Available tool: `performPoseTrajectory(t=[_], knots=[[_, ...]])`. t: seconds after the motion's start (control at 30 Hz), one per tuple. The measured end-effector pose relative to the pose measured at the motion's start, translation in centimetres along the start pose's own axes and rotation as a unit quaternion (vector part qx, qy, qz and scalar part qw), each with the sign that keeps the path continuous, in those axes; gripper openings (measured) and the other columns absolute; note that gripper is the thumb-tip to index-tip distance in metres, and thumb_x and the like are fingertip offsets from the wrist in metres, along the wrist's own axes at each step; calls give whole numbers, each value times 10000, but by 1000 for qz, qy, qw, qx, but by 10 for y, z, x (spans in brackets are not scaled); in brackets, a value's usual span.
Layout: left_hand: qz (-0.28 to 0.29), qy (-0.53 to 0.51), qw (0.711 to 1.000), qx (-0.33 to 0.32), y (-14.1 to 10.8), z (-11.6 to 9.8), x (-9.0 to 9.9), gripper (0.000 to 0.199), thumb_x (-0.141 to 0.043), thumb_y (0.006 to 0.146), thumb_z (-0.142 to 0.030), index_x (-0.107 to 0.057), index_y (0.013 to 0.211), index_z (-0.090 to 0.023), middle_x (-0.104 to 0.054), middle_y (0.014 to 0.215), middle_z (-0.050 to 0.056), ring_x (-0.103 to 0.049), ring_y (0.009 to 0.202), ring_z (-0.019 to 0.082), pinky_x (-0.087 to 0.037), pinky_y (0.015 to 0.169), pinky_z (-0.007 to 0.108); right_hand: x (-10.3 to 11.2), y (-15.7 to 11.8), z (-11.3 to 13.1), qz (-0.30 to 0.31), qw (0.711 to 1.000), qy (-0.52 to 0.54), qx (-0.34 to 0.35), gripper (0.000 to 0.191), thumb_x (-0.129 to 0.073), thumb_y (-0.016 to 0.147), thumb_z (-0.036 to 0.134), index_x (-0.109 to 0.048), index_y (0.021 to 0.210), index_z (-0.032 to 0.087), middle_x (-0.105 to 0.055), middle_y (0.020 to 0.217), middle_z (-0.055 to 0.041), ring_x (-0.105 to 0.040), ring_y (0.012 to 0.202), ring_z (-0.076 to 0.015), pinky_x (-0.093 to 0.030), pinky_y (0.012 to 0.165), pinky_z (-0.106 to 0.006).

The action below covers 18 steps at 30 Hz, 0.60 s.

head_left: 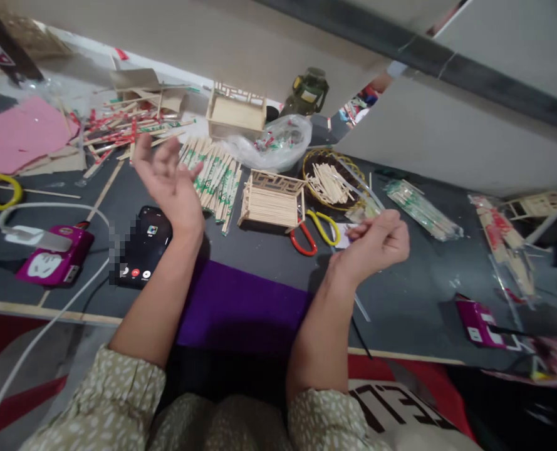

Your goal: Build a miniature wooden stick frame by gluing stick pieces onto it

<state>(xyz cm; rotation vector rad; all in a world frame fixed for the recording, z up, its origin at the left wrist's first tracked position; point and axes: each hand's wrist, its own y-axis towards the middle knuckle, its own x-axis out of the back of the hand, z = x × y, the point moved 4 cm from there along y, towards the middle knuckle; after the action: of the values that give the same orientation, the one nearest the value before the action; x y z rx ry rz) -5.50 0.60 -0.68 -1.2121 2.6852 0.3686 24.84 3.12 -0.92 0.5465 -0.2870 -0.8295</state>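
Note:
My left hand point(168, 181) is raised with its fingers spread and holds nothing, just left of a row of green-wrapped chopsticks point(217, 181). On the right, my right hand point(381, 241) is closed, fingers curled together; whatever it may hold is too small or hidden to name. Between them stands a small frame built of wooden sticks point(273, 207), touching neither hand. Scissors with red and yellow handles point(304, 247) lie beside it. A purple sheet point(247, 307) lies at the near edge between my forearms.
Behind are a stick-built box point(238, 113), a plastic bag point(287, 141), a basket of sticks point(329, 181) and a green jug point(309, 91). A phone point(151, 241) and magenta box point(55, 257) lie left; wrapped sticks point(423, 210) and another magenta box point(480, 322) lie right.

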Motion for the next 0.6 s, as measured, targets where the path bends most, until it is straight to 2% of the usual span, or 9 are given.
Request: performPoseTrajectory(t=[0.03,0.1,0.13,0.2,0.27,0.33,0.4,0.5,0.6], knots=[[-9,13,999,-50,0,-4,2,659,-585,995,-390,-223,1544,-419,-454,1564,-3,-355,1522,235,-543,1014,342,-1,2,-4,11,1000,-2,21,303,-562,907,560,-561,873,259,-576,799,-16,-602,646,-175,-532,567,-350],[-13,49,992,-114,1,-4,4,662,-645,953,-477,-295,1511,-423,-355,1625,-33,-201,1591,270,-504,1080,374,-6,4,-13,57,997,-10,47,354,-628,860,499,-550,1111,262,-607,1134,-92,-681,918,-225,-587,720,-407],[-9,57,990,-130,2,-1,5,640,-672,921,-530,-362,1470,-419,-355,1621,-33,-194,1593,283,-491,1100,378,-10,3,-18,84,995,-10,43,397,-624,863,475,-529,1187,266,-576,1235,-115,-680,1016,-245,-590,783,-435],[24,63,990,-126,6,7,3,572,-689,877,-607,-482,1362,-386,-408,1575,-4,-296,1553,286,-484,1102,358,-18,0,-29,131,991,7,13,390,-579,896,445,-513,1236,267,-555,1275,-128,-674,1092,-261,-580,849,-464],[80,70,992,-72,8,17,-2,526,-664,869,-662,-555,1257,-324,-498,1475,48,-463,1445,283,-513,1043,339,-25,-6,-38,165,985,37,-23,359,-549,918,448,-522,1224,263,-577,1230,-119,-686,1075,-254,-582,836,-451],[140,77,987,14,7,27,-8,537,-625,872,-707,-592,1186,-273,-575,1342,86,-610,1280,276,-552,918,321,-31,-13,-45,197,977,55,-66,354,-533,932,486,-536,1204,259,-611,1172,-101,-712,988,-231,-589,755,-400],[179,86,975,97,2,35,-15,562,-617,862,-732,-609,1158,-254,-621,1212,93,-694,1112,258,-555,781,288,-37,-19,-52,226,966,60,-111,376,-517,943,534,-548,1197,257,-644,1116,-82,-725,873,-199,-578,668,-343],[201,101,958,180,-7,44,-23,552,-623,866,-714,-602,1174,-256,-656,1051,77,-725,909,202,-528,660,245,-45,-28,-61,259,951,60,-161,414,-524,936,587,-572,1179,254,-679,1032,-55,-706,742,-159,-563,620,-308],[217,92,944,231,-14,50,-30,524,-586,908,-680,-574,1202,-246,-669,914,48,-689,739,150,-520,610,231,-51,-34,-66,271,948,61,-156,438,-536,920,620,-605,1125,239,-693,913,-27,-674,662,-140,-557,593,-294]])
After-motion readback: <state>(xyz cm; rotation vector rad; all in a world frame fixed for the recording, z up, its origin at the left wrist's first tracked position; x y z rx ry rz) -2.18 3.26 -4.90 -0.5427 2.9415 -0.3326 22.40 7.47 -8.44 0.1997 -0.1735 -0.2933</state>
